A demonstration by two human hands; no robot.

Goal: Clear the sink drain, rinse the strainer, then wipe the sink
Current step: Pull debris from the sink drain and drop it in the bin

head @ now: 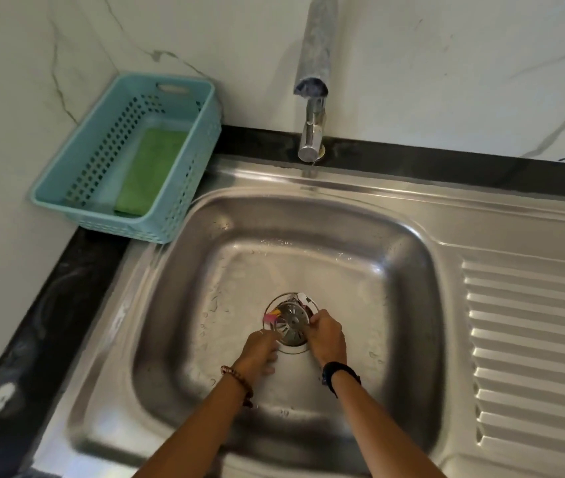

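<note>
A round metal strainer [291,324] sits tilted in the drain at the bottom of the steel sink [408,257]. Both my hands are down at it. My left hand [261,350] pinches its left edge, and my right hand [325,334] grips its right edge. Small scraps lie around the drain rim: a pink and yellow bit [271,315] at the left and white pieces [307,300] at the top right. Water drops dot the basin floor.
A chrome tap [312,132] stands at the back, no water running. A teal plastic basket [77,160] with a green cloth [149,170] in it sits on the black counter at the back left. The ribbed drainboard [533,339] lies to the right.
</note>
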